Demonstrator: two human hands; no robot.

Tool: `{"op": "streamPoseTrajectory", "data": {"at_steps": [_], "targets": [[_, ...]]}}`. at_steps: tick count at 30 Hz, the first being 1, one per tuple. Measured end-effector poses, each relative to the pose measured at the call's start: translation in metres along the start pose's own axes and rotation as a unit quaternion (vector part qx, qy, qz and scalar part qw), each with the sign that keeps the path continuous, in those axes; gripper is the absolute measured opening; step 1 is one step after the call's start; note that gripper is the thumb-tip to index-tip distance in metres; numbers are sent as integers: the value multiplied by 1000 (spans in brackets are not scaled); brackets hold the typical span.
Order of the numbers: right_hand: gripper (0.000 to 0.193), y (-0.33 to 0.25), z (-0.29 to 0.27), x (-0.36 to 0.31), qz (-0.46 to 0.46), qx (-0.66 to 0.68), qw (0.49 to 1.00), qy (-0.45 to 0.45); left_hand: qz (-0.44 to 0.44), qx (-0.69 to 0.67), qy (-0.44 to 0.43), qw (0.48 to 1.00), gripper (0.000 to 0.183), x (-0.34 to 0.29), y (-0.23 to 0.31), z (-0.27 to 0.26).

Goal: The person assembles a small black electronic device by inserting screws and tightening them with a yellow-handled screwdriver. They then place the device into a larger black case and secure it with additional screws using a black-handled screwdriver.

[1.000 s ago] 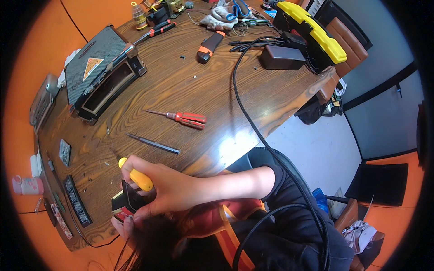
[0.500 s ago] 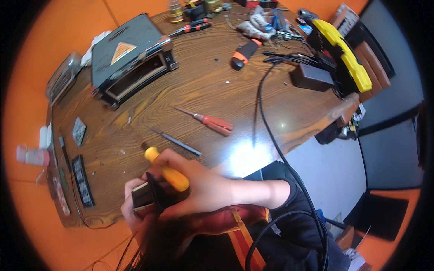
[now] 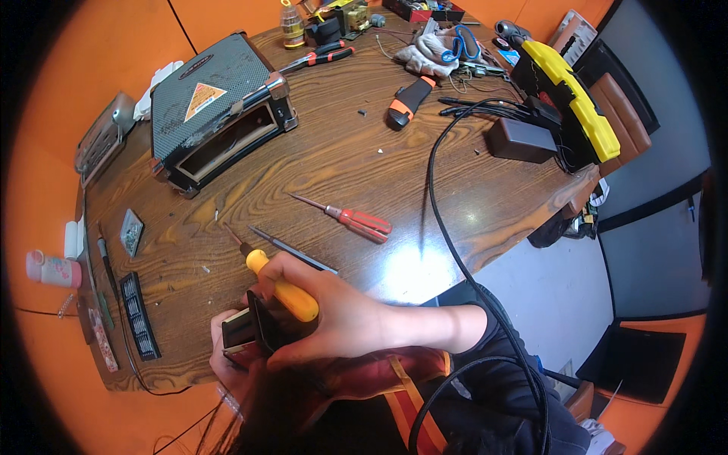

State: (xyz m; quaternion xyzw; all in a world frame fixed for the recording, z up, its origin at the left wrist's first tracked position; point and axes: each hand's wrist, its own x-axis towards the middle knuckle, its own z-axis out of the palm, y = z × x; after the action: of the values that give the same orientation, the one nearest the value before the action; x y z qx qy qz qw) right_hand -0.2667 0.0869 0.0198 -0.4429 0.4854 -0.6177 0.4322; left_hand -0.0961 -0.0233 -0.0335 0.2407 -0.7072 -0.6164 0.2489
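My right hand (image 3: 341, 315) grips a yellow-handled screwdriver (image 3: 284, 286) and also presses on a small black box-like part (image 3: 262, 334) at the near table edge. The screwdriver's shaft points up and to the left over the wood. My left hand (image 3: 224, 360) holds the same part from below and is mostly hidden under it and by dark hair. A red-handled screwdriver (image 3: 353, 219) and a thin dark tool (image 3: 292, 249) lie just beyond my right hand.
A black open-sided case (image 3: 216, 106) sits at the far left of the wooden table (image 3: 341, 152). A black cable (image 3: 440, 220) runs from a black adapter (image 3: 519, 138) toward me. A yellow-and-black tool (image 3: 565, 95), pliers, gloves and small black parts lie around the edges.
The view has shifted, so the table sits lower and larger in the picture. Both hands keep hold of the black part and the yellow screwdriver, which now points more up-left.
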Motion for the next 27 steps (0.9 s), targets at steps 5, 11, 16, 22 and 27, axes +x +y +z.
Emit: {"op": "streamPoseTrajectory", "data": {"at_steps": [5, 11, 16, 22, 27], "targets": [[55, 3, -1, 4, -100, -93, 989, 53, -68, -143, 20, 987, 52, 3, 36, 16], [66, 9, 6, 6, 41, 174, 984, 17, 49, -11, -54, 997, 56, 21, 41, 1], [61, -3, 8, 15, 29, 13, 999, 27, 50, -77, -87, 992, 62, 25, 27, -6], [48, -20, -1, 29, -6, -170, 985, 36, -12, -328, -97, 940, 57, 41, 26, -23], [63, -29, -7, 71, -134, -86, 948, 275, -127, -301, -51, 944, 46, 78, 19, -46]]}}
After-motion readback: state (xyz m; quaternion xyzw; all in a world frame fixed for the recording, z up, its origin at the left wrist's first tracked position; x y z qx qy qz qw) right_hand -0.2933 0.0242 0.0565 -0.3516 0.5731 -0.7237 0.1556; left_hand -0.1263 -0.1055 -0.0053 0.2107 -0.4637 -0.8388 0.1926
